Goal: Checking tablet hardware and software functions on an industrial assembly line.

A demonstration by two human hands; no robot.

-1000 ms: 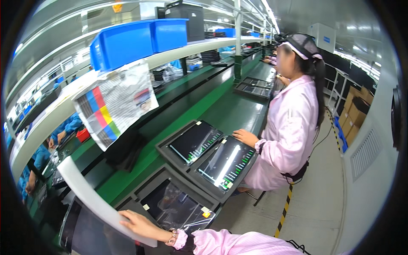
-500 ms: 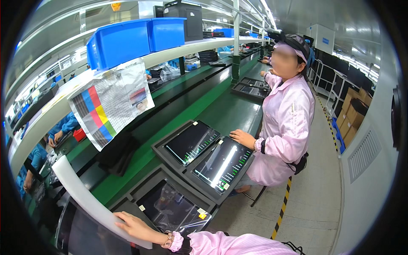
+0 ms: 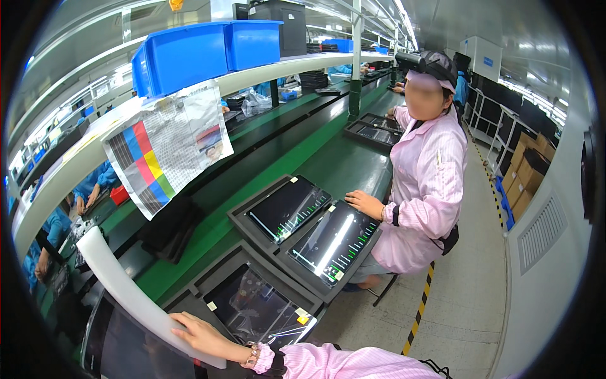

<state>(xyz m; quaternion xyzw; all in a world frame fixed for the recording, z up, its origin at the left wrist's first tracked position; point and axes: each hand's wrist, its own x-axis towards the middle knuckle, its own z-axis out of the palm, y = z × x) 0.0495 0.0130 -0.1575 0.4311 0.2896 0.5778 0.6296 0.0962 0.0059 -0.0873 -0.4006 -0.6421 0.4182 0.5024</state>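
Observation:
My right hand (image 3: 205,336) reaches in from the lower right, in a pink sleeve with a beaded bracelet at the wrist. Its fingers lie outstretched on a long white strip (image 3: 120,278), which looks like foam and runs along the top of a large dark panel (image 3: 132,347). Just beyond the hand, a tablet-like dark screen (image 3: 252,309) with film on it and small yellow and white stickers rests in a black tray (image 3: 211,268). My left hand is out of view.
A seated co-worker in pink (image 3: 429,164) has a hand (image 3: 365,203) at one of two lit screens (image 3: 334,243) in another tray. Blue bins (image 3: 183,57) stand on the shelf, with a printed sheet (image 3: 167,148) hanging below. Black cloth-like material (image 3: 170,234) lies on the green bench (image 3: 278,151).
The view has shifted slightly, and the co-worker's head has turned a little. My right hand stays on the white strip.

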